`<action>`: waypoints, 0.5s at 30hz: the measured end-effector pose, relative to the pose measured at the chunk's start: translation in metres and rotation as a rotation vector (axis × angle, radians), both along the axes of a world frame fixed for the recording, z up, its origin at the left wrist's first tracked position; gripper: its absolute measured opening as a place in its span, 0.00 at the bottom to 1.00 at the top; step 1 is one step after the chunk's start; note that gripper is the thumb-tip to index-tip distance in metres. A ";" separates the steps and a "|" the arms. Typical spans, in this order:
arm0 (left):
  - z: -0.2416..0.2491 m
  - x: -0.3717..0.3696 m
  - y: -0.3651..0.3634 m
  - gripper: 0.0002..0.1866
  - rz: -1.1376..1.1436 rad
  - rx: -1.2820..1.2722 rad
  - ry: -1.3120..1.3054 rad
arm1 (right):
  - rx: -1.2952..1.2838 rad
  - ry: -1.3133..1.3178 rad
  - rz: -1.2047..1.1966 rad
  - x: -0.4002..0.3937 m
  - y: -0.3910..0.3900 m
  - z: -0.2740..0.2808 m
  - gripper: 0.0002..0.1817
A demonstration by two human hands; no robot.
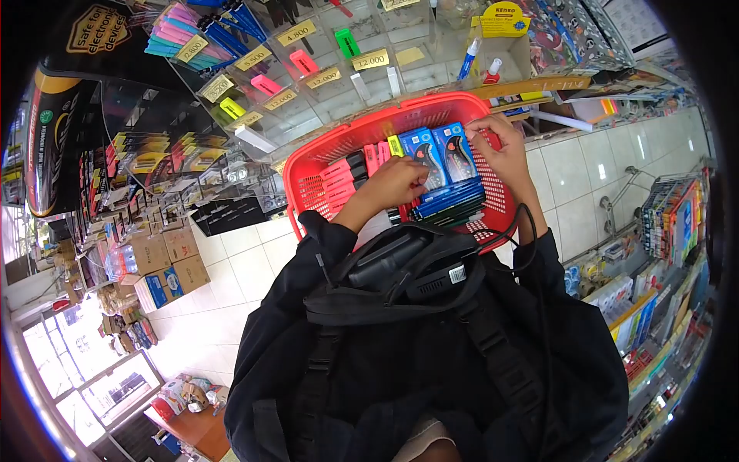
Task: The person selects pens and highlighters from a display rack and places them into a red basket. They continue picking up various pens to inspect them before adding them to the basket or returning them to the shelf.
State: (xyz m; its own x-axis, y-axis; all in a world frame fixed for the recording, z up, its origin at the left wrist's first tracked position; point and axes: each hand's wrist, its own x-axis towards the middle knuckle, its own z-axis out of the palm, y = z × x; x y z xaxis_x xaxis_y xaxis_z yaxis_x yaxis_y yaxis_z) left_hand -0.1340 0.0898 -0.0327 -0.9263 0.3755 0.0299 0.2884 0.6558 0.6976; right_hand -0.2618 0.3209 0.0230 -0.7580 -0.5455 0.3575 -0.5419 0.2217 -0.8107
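Note:
A red plastic basket (308,154) stands against the display counter. In it lie two blue blister packs (456,154) side by side, pink and yellow highlighters (376,156), a group of pink items (337,185) at the left, and blue and dark pens (450,202) in front of the packs. My left hand (396,182) is over the middle of the basket, fingers curled at the left pack's lower edge; what they hold, if anything, is hidden. My right hand (500,146) is at the basket's right rim, thumb and fingers bent close to the right pack's upper corner.
Behind the basket, a clear divided counter display (331,75) holds highlighters and price tags. A black bag (400,269) with a cable hangs on my chest. Cardboard boxes (181,269) sit on the tiled floor at the left; shelves and a book rack (673,215) stand at the right.

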 end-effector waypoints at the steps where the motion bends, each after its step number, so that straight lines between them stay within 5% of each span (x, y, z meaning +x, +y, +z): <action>1: 0.007 -0.003 -0.002 0.12 -0.005 0.005 -0.040 | -0.001 -0.001 0.002 0.000 0.000 -0.001 0.06; 4: 0.045 -0.013 -0.019 0.09 0.186 0.059 0.066 | 0.006 -0.034 -0.022 0.001 0.000 0.000 0.07; 9: 0.136 -0.020 -0.072 0.05 0.608 0.213 0.679 | 0.012 -0.049 -0.023 0.000 0.000 -0.001 0.07; 15: 0.195 -0.016 -0.165 0.10 1.151 -0.242 1.131 | 0.001 -0.059 -0.030 0.001 -0.001 -0.004 0.07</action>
State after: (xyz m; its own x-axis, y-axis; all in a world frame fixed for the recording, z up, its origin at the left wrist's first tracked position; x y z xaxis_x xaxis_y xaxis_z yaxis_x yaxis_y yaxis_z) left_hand -0.1501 -0.0749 0.1626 -0.2528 -0.3625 0.8970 -0.1388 0.9311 0.3372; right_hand -0.2605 0.3204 0.0194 -0.7938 -0.5225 0.3113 -0.4862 0.2375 -0.8410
